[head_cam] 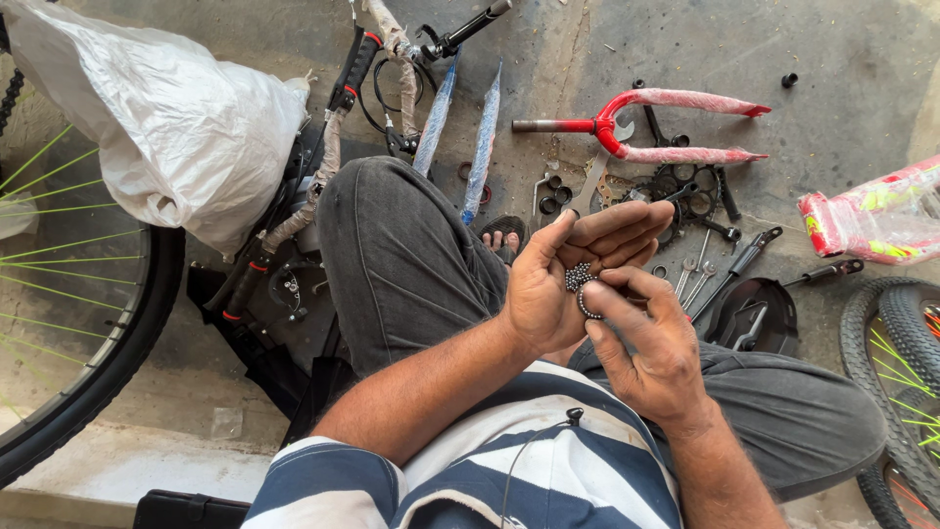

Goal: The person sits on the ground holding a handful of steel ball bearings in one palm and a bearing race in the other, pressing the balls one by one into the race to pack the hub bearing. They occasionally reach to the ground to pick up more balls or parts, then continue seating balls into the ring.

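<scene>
My left hand [573,269] is cupped palm up above my lap, with a small heap of steel bearing balls [577,275] lying in the palm. My right hand [646,338] rests against it from the right, its thumb and fingertips pinched on a small round bearing ring [587,301] at the edge of that palm. I sit on the ground in dark grey trousers [411,264] and a blue and white striped shirt.
A red bicycle fork [646,127] wrapped in film lies ahead on the concrete. Below it lie wrenches [697,279], rings and sprockets. A wheel with green spokes [88,323] stands left, a white plastic bag [166,118] over a frame. Another tyre [896,362] is right.
</scene>
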A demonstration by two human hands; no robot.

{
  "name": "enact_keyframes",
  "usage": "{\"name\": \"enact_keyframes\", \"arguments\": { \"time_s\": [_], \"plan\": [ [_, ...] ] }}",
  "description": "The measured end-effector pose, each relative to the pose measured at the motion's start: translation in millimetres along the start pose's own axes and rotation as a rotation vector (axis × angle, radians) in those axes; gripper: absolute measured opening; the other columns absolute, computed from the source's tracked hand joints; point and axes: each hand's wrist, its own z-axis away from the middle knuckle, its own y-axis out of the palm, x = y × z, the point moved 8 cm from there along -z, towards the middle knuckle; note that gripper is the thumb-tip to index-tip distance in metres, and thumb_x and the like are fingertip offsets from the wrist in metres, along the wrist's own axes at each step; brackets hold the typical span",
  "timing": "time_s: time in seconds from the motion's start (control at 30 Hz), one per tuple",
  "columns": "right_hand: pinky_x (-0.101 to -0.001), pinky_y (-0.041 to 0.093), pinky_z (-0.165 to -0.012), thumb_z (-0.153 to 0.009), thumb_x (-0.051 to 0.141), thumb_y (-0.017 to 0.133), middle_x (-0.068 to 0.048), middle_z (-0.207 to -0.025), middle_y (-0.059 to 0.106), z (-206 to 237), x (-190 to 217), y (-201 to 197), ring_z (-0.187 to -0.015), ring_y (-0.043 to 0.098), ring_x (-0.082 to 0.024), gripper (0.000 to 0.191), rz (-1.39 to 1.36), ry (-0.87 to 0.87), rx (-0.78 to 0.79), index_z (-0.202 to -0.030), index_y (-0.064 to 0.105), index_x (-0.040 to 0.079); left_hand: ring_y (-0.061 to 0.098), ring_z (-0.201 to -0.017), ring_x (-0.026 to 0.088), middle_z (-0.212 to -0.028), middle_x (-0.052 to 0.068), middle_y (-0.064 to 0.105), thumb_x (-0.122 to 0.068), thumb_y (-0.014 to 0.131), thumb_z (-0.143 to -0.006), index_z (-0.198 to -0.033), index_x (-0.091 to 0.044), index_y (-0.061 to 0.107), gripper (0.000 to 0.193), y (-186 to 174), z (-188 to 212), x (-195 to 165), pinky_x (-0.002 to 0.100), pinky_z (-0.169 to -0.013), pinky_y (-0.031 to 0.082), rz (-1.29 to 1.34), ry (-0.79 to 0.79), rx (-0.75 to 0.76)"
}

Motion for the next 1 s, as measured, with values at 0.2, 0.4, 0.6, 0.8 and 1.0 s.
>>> {"name": "enact_keyframes", "arguments": {
  "time_s": [0.2,0.4,0.6,0.8,1.0],
  "plan": [
    [-0.0364,0.058,-0.095,-0.094,0.009,0.071,-0.016,-0.132,0.058,-3,-3,1,-0.114,0.066,-0.027,0.039,-0.020,0.051,0.023,-0.131,0.065,0.005,0.039,-0.156,0.030,-0.162,0.020,0.046,-0.043,0.019,-0.118,-0.154,0.002,0.047,0.064,-1,-2,-1,0.043,-0.137,0.025,-0.005,-0.007,-0.002],
    [-0.0353,0.058,-0.094,-0.095,0.009,0.070,-0.016,-0.132,0.057,-3,-2,0,-0.115,0.065,-0.026,0.035,-0.042,0.049,0.021,-0.129,0.067,0.003,0.039,-0.157,0.030,-0.163,0.020,0.046,-0.043,0.020,-0.119,-0.155,0.002,0.047,0.064,-2,-1,-1,0.043,-0.138,0.024,-0.004,0.006,0.020],
    [-0.0358,0.059,-0.096,-0.096,0.012,0.071,-0.017,-0.134,0.057,-4,1,1,-0.118,0.065,-0.027,0.038,-0.015,0.005,0.004,-0.133,0.065,0.005,0.039,-0.157,0.030,-0.161,0.020,0.046,-0.044,0.020,-0.119,-0.155,0.002,0.047,0.064,-2,-2,-2,0.043,-0.137,0.024,-0.014,0.011,0.022],
    [-0.0340,0.063,-0.090,-0.085,0.018,0.084,-0.015,-0.124,0.062,-2,-13,-3,-0.108,0.069,-0.022,0.066,-0.176,0.157,-0.076,-0.141,0.054,0.001,0.040,-0.156,0.027,-0.164,0.017,0.045,-0.047,0.020,-0.117,-0.156,-0.001,0.046,0.066,-3,1,1,0.042,-0.135,0.027,-0.073,-0.026,-0.007],
    [-0.0342,0.063,-0.091,-0.083,0.006,0.084,-0.015,-0.124,0.068,-1,-16,-1,-0.107,0.072,-0.020,0.072,-0.230,0.204,-0.061,-0.144,0.046,-0.001,0.041,-0.151,0.030,-0.165,0.016,0.043,-0.048,0.021,-0.117,-0.156,-0.001,0.045,0.066,-3,1,3,0.048,-0.124,0.036,0.069,-0.070,0.009]
  ]
}}
